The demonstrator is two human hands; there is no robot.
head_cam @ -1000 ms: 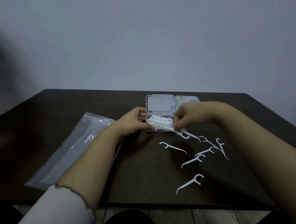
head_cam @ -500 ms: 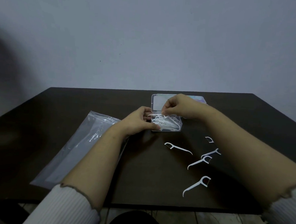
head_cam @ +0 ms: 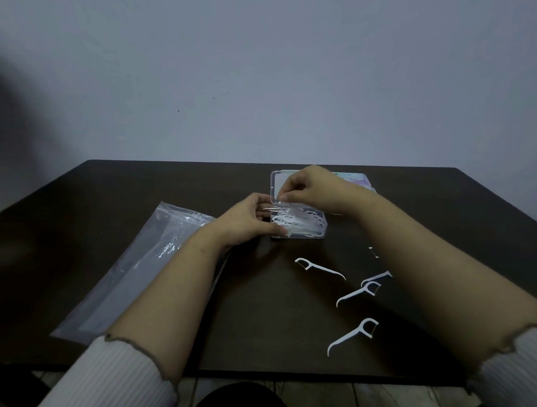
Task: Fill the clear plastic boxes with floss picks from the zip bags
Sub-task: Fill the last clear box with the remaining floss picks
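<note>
A clear plastic box (head_cam: 321, 228) lies open near the table's far middle, heaped with white floss picks (head_cam: 300, 223); its lid (head_cam: 276, 185) stands up behind. My left hand (head_cam: 247, 221) grips the box's left edge, thumb on the front corner. My right hand (head_cam: 311, 187) hovers over the box's back left, fingertips pinching a floss pick. Several loose floss picks (head_cam: 320, 268) lie on the table to the right of centre, one (head_cam: 352, 333) nearest me. A clear zip bag (head_cam: 139, 268) lies flat on the left, partly under my left forearm.
A second box with a colourful label (head_cam: 360, 180) sits behind the open one, mostly hidden by my right hand. The dark table (head_cam: 269, 334) ends at a front edge close to me, with tiled floor below. A plain wall stands behind.
My right hand carried picks from the table up to the box and now pinches one over its back left. The left hand stays on the box.
</note>
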